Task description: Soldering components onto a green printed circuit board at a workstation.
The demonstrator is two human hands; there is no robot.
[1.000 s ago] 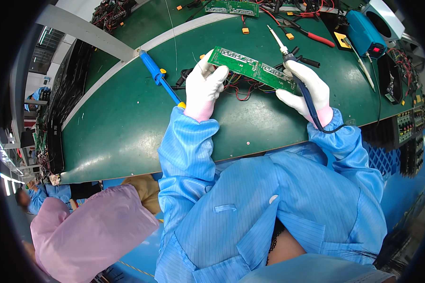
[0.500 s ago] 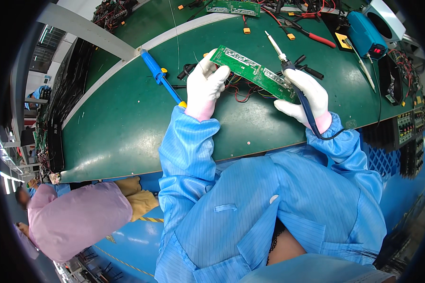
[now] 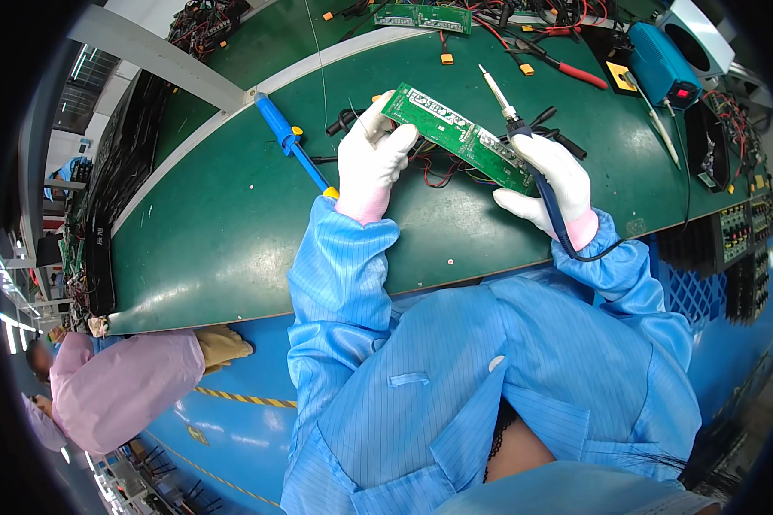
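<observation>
A long green circuit board (image 3: 459, 140) with silvery pads is tilted above the bench. My left hand (image 3: 373, 163), in a white glove, pinches its left end between thumb and fingers. A thin wire sticks up beside those fingers. In my gloved right hand (image 3: 558, 176) is a soldering iron (image 3: 501, 96), its pale tip pointing up and away from the board. The iron's dark cable runs down over my right wrist. My right thumb lies close to the board's right end; whether it touches cannot be made out. Thin coloured wires (image 3: 441, 176) lie beneath the board.
A blue desoldering pump (image 3: 281, 129) lies left of my left hand. Far right stand a blue soldering station (image 3: 664, 69) and a yellow sponge (image 3: 618, 75), near a red-handled tool (image 3: 582, 74). Another green board (image 3: 423, 17) lies at the back. A person in pink (image 3: 129, 386) is at the left.
My right hand and the soldering iron have shifted slightly left. The board remains in my left hand, nearly unmoved. The person in pink has moved a little left.
</observation>
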